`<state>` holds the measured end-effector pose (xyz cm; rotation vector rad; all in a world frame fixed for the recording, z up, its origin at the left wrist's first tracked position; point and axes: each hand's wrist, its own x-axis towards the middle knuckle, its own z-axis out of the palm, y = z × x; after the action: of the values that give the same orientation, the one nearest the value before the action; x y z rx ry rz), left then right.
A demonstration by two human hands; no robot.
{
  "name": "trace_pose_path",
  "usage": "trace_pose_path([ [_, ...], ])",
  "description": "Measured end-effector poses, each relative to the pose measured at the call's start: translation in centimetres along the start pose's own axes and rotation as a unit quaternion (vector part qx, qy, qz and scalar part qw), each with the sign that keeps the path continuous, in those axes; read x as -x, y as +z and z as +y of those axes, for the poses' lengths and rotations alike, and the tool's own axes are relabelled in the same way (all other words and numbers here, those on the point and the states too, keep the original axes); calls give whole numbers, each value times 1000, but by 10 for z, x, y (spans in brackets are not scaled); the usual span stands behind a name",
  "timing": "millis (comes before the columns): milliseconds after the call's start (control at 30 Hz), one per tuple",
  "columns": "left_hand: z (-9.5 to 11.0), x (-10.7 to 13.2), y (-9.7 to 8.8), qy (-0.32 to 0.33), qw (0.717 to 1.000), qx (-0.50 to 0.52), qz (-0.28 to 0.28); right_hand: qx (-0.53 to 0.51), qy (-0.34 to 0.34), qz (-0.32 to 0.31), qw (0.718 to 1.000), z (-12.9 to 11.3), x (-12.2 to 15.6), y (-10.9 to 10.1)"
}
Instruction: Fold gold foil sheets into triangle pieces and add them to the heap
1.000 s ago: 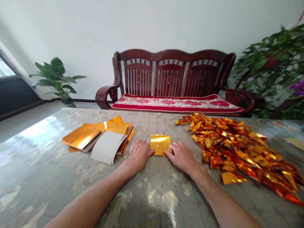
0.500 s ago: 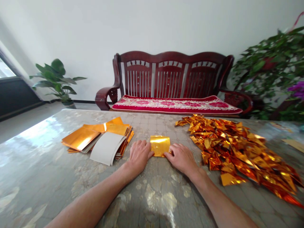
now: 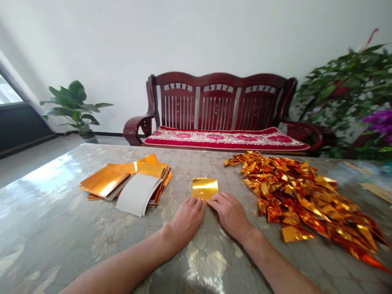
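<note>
A small sheet of shiny gold foil paper lies on the table before me, slightly curved. My left hand is closed at its near edge, the fingertips pressed on the paper's lower left. At the near right corner, my right hand has its fingers curled together and also gripping that edge. Both thumbs are largely hidden. Left of my hands rests a fanned stack of gold foil sheets, with a few grey backs facing up. To the right spreads a heap of folded gold foil pieces.
The table has a glossy patterned cover. Behind it stands a dark red wooden bench with a red floral cushion. A potted plant is at back left, leafy greenery at right. Clear plastic lies on the table's right side.
Both hands have moved from the paper's sides to its near edge and closer together. The view has tilted slightly upward.
</note>
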<state>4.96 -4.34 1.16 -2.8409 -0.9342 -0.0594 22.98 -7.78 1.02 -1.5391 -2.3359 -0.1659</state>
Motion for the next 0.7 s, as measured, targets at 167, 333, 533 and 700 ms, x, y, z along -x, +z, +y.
trace_pose_path([
  [167,8,11,-2,-26,997,-73,21,25,56,7,998,7,10,-1],
  [333,2,14,-6,-52,997,-62,6,66,85,8,994,10,11,-2],
  [533,-21,6,-8,-103,994,29,-5,108,82,-9,991,4,7,-3],
  [700,-27,-2,-8,-186,978,89,23,116,84,-18,990,-3,8,-5],
])
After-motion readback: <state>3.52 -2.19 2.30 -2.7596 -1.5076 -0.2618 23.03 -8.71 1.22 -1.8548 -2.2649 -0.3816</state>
